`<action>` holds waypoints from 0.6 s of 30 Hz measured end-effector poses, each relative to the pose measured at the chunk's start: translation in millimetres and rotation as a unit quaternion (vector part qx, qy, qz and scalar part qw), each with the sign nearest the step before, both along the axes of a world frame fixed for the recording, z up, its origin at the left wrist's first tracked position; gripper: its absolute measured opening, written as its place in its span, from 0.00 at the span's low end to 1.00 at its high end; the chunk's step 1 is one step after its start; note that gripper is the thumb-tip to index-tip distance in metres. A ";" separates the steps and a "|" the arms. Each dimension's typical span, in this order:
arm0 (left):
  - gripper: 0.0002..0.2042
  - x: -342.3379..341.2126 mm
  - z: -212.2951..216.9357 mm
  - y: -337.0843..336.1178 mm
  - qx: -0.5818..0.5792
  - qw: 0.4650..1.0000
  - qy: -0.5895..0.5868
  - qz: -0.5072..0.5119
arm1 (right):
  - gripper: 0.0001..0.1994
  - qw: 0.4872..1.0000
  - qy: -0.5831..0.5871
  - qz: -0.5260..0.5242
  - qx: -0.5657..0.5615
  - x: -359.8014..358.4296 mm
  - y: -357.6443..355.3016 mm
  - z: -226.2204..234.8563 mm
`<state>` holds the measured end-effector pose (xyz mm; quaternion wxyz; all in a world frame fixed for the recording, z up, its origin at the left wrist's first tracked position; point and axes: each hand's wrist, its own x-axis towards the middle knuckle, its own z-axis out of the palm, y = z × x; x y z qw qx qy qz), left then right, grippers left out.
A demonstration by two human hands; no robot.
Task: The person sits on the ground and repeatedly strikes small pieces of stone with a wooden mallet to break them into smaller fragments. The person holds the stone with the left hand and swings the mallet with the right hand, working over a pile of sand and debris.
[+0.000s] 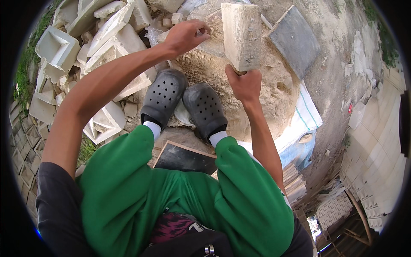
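My right hand (247,85) is closed at the near end of a long, dusty block-shaped wooden beater (242,36), with metal heads showing on its side. My fist hides how it is gripped. The beater stands out over a heap of pale rubble and powder (274,96). To the left, my left hand (187,37) hovers over the heap's far side. Its fingers are loosely bent, with a gap by the thumb and nothing visible between them.
Broken white cast pieces (115,51) pile up at the left. A dark square board (296,40) lies at the far right, and another black board (185,158) lies below my grey clogs (205,107). A white sack sheet (306,111) edges the heap. Pale tiles (372,141) stand farther right.
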<state>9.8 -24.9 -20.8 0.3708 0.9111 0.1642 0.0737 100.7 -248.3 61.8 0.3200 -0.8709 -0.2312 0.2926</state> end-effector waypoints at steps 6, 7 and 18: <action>0.13 2.0 0.2 -1.1 0.037 0.999 -0.010 -0.010 | 0.22 0.999 -0.042 0.013 -0.014 -2.3 -0.8 -31.9; 0.12 2.1 -0.8 -1.4 0.043 0.999 -0.013 -0.010 | 0.21 0.997 -0.065 0.017 -0.037 -1.1 -0.4 -30.4; 0.14 7.7 -2.6 -5.4 0.056 0.997 -0.057 0.002 | 0.24 0.998 0.041 -0.054 -0.007 0.4 4.4 3.0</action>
